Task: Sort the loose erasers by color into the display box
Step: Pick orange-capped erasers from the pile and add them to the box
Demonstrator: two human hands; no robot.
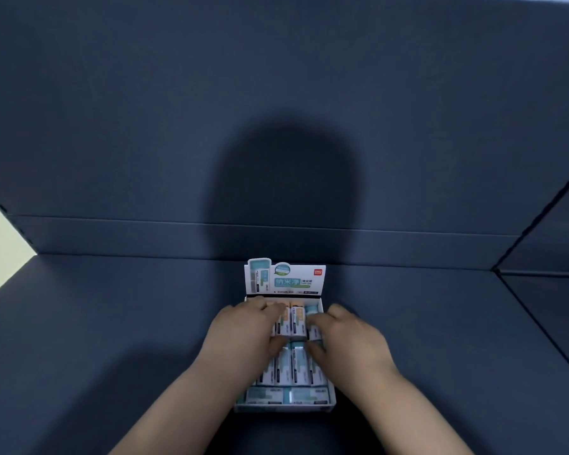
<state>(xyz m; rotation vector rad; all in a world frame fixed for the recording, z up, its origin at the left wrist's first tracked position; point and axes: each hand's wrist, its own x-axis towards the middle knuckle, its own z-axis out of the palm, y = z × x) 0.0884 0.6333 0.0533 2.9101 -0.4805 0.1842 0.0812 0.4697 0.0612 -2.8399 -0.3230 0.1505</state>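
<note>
Blue erasers (289, 396) fill the front of the display box (331, 400) on the table (112, 323). Behind them, left hand (240, 336) fingers clamp an orange eraser (282, 323), and right hand (349, 346) fingers clamp a back-row blue eraser (311, 311). Light, stiff, slick-sleeved; likely best pinched by the short ends.
</note>
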